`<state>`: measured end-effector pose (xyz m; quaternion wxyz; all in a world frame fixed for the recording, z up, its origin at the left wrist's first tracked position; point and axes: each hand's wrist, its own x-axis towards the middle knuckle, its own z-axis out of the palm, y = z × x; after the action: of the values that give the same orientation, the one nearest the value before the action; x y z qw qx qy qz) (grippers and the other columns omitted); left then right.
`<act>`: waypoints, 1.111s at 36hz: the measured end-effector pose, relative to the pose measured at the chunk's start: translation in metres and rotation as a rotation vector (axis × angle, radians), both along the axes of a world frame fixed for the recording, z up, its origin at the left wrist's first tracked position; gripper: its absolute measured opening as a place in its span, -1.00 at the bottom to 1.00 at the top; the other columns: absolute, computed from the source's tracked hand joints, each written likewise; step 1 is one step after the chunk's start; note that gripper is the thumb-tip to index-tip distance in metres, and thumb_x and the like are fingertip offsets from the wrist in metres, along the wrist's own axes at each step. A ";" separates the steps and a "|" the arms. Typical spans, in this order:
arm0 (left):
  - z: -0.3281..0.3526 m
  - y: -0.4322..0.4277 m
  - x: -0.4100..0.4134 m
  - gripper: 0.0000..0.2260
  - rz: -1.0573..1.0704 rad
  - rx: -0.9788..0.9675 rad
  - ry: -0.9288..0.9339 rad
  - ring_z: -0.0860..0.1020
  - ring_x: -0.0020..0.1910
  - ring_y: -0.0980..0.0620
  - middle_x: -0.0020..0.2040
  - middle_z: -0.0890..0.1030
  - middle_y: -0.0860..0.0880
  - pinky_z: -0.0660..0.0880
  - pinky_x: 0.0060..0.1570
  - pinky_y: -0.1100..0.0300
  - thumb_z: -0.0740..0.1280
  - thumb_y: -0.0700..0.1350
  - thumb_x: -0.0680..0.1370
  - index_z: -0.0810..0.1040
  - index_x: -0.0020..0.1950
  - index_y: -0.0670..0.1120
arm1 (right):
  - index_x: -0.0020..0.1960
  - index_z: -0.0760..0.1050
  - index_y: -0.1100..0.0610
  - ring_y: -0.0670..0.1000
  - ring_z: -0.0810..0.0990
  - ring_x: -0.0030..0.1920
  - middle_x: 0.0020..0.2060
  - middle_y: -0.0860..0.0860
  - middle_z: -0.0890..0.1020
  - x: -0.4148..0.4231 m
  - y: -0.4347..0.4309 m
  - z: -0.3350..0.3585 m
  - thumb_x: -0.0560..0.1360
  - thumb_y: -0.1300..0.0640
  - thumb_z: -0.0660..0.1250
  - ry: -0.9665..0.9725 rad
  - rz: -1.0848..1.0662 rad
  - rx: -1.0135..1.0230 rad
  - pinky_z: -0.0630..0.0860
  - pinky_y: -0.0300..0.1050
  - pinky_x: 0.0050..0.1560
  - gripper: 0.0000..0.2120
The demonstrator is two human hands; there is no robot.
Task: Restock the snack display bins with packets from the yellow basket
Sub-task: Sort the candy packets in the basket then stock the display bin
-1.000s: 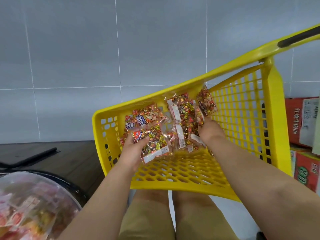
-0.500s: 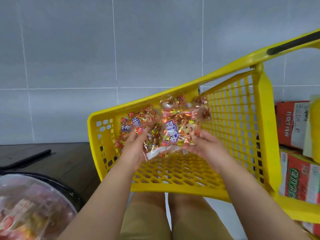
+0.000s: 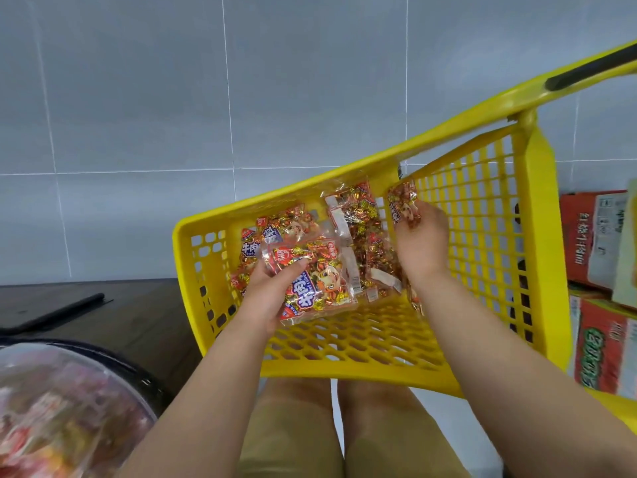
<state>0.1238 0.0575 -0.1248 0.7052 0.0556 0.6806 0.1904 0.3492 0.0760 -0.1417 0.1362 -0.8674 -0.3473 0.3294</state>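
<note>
Since packets look light, crinkly, slippery: left hand [image 3: 272, 291] clamps front packet [image 3: 310, 281] mid-frame; right hand [image 3: 418, 236] pinches small packet [image 3: 401, 201] inside yellow basket [image 3: 537, 243]; best gripped by edge seams.

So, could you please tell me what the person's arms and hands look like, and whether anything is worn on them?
Both forearms are bare, with no sleeves in view. The left hand and right hand wear no gloves, rings, watch or bracelet that I can see.

L hand [image 3: 272, 288] grips snack packet [image 3: 317, 281] over tilted yellow basket [image 3: 362, 343]; R hand [image 3: 422, 236] pinches another packet [image 3: 403, 205] w/ more beneath.
</note>
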 end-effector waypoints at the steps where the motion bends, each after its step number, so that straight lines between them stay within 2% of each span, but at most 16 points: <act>1: 0.000 -0.001 -0.001 -0.56 0.004 -0.002 0.010 0.69 -0.03 -0.09 0.03 0.70 -0.07 0.62 -0.11 -0.03 0.49 -0.15 0.44 0.47 0.27 0.03 | 0.40 0.31 0.26 0.16 0.29 0.38 0.35 0.19 0.36 0.002 0.002 -0.009 0.52 0.17 0.27 -0.057 0.046 -0.053 0.25 0.01 0.38 -0.52; 4: 0.001 -0.003 -0.002 -0.63 0.023 -0.012 0.016 0.69 -0.05 -0.09 -0.02 0.71 -0.07 0.63 -0.18 0.02 0.47 -0.16 0.45 0.51 0.23 -0.02 | 0.50 0.09 0.28 0.18 0.11 0.46 0.45 0.22 0.17 0.006 0.000 -0.029 0.53 0.10 0.27 -0.159 0.176 -0.181 0.11 0.02 0.45 -0.35; 7: 0.003 -0.005 -0.003 -0.80 0.038 -0.027 -0.005 0.70 -0.19 -0.03 -0.16 0.72 -0.04 0.59 -0.37 0.15 0.45 -0.17 0.47 0.55 0.05 -0.02 | 0.51 0.00 0.29 0.20 0.08 0.47 0.47 0.23 0.14 0.004 -0.004 -0.039 0.50 0.08 0.30 -0.202 0.224 -0.221 0.05 0.03 0.45 -0.26; 10: 0.003 -0.005 -0.007 -0.83 0.031 -0.027 0.002 0.70 -0.22 0.00 -0.19 0.72 -0.03 0.58 -0.40 0.18 0.45 -0.18 0.48 0.56 0.02 -0.02 | 0.49 0.03 0.27 0.23 0.24 0.40 0.40 0.23 0.28 0.002 -0.004 -0.047 0.48 0.12 0.33 -0.121 0.096 -0.247 0.23 0.07 0.36 -0.28; 13: 0.001 -0.006 -0.013 -0.78 0.020 -0.023 0.022 0.70 -0.19 -0.03 -0.15 0.72 -0.04 0.59 -0.37 0.15 0.46 -0.17 0.47 0.55 0.08 -0.02 | 0.37 0.26 0.23 0.26 0.49 0.18 0.21 0.25 0.50 0.001 -0.004 -0.053 0.54 0.12 0.26 0.014 0.015 -0.337 0.48 0.05 0.10 -0.54; 14: 0.000 -0.006 -0.015 -0.76 0.019 -0.020 0.030 0.70 -0.18 -0.04 -0.14 0.72 -0.04 0.60 -0.36 0.14 0.46 -0.17 0.47 0.54 0.10 -0.02 | 0.32 0.34 0.22 0.26 0.52 0.14 0.16 0.24 0.54 0.001 -0.004 -0.054 0.56 0.11 0.22 0.015 0.055 -0.365 0.48 0.02 0.04 -0.63; 16: -0.002 -0.006 -0.020 -0.73 0.023 -0.020 0.051 0.70 -0.17 -0.04 -0.14 0.72 -0.05 0.60 -0.35 0.13 0.47 -0.15 0.45 0.53 0.11 -0.02 | 0.30 0.40 0.19 0.26 0.53 0.11 0.15 0.24 0.56 0.002 -0.005 -0.054 0.60 0.13 0.14 -0.001 0.107 -0.383 0.45 -0.04 -0.01 -0.69; 22: 0.001 -0.005 -0.038 -0.72 0.034 -0.016 0.066 0.70 -0.15 -0.06 -0.10 0.72 -0.06 0.61 -0.30 0.10 0.48 -0.14 0.46 0.52 0.12 0.00 | 0.46 0.27 0.14 0.24 0.46 0.26 0.34 0.18 0.45 0.006 -0.008 -0.035 0.64 0.16 0.02 0.023 0.045 -0.298 0.42 -0.03 0.15 -0.60; 26: 0.014 -0.003 -0.050 -0.78 -0.015 -0.006 0.083 0.70 -0.17 -0.06 -0.15 0.72 -0.04 0.62 -0.19 0.05 0.48 -0.13 0.46 0.53 0.05 0.02 | 0.44 0.31 0.15 0.20 0.55 0.13 0.26 0.19 0.52 0.001 -0.025 0.001 0.62 0.19 0.06 0.078 0.035 -0.127 0.47 -0.01 0.07 -0.61; 28: 0.024 -0.002 -0.055 -0.77 -0.046 0.001 0.098 0.69 -0.12 -0.10 -0.09 0.71 -0.08 0.62 -0.07 -0.04 0.48 -0.12 0.46 0.53 0.07 0.01 | 0.45 0.32 0.13 0.09 0.55 0.06 0.16 0.16 0.57 -0.005 -0.037 0.018 0.63 0.18 0.09 0.159 0.038 -0.070 0.47 -0.16 0.02 -0.61; 29: 0.031 -0.001 -0.057 -0.74 -0.053 0.004 0.099 0.69 -0.08 -0.13 -0.04 0.70 -0.10 0.61 -0.01 -0.09 0.48 -0.12 0.46 0.53 0.10 0.00 | 0.45 0.32 0.10 0.04 0.52 0.02 0.07 0.10 0.58 -0.008 -0.043 0.028 0.63 0.17 0.11 0.202 0.055 -0.045 0.45 -0.29 -0.07 -0.61; 31: 0.045 -0.001 -0.059 -0.69 -0.052 0.011 0.090 0.68 -0.06 -0.15 0.00 0.69 -0.13 0.60 0.00 -0.11 0.48 -0.12 0.46 0.52 0.17 -0.02 | 0.41 0.38 0.07 -0.02 0.48 0.00 0.00 0.00 0.53 -0.019 -0.052 0.048 0.62 0.18 0.15 0.263 0.131 0.026 0.35 -0.49 -0.20 -0.64; 32: 0.053 -0.001 -0.059 -0.68 -0.046 0.021 0.086 0.68 -0.06 -0.16 0.00 0.69 -0.14 0.60 -0.03 -0.08 0.48 -0.12 0.46 0.52 0.19 -0.03 | 0.38 0.41 0.08 -0.02 0.49 0.03 0.04 0.02 0.55 -0.025 -0.054 0.059 0.61 0.21 0.17 0.286 0.184 0.076 0.35 -0.50 -0.15 -0.65; 35: 0.079 -0.008 -0.056 -0.70 -0.018 0.060 0.075 0.67 -0.07 -0.14 0.01 0.68 -0.15 0.60 -0.10 0.00 0.45 -0.14 0.48 0.52 0.20 -0.05 | 0.34 0.44 0.17 0.06 0.46 0.24 0.19 0.08 0.53 -0.042 -0.060 0.089 0.56 0.30 0.23 0.325 0.386 0.181 0.25 -0.35 0.23 -0.65; 37: 0.097 -0.016 -0.053 -0.75 0.020 0.080 0.047 0.67 -0.11 -0.12 -0.02 0.69 -0.14 0.61 -0.17 0.03 0.41 -0.14 0.52 0.53 0.19 -0.07 | 0.32 0.45 0.20 0.07 0.44 0.29 0.21 0.05 0.50 -0.053 -0.064 0.109 0.54 0.35 0.25 0.384 0.484 0.238 0.22 -0.37 0.29 -0.65; 40: 0.126 -0.033 -0.054 -0.83 0.161 0.105 -0.055 0.68 -0.18 -0.12 -0.08 0.70 -0.17 0.64 -0.29 0.03 0.31 -0.14 0.58 0.55 0.15 -0.14 | 0.27 0.49 0.22 -0.04 0.40 0.30 0.26 0.04 0.46 -0.065 -0.071 0.137 0.51 0.38 0.29 0.412 0.594 0.327 0.11 -0.57 0.25 -0.66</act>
<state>0.0701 0.0247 0.0016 0.7021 0.0322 0.6526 0.2832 0.2838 0.0053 -0.0050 0.2381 -0.6120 -0.5962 0.4618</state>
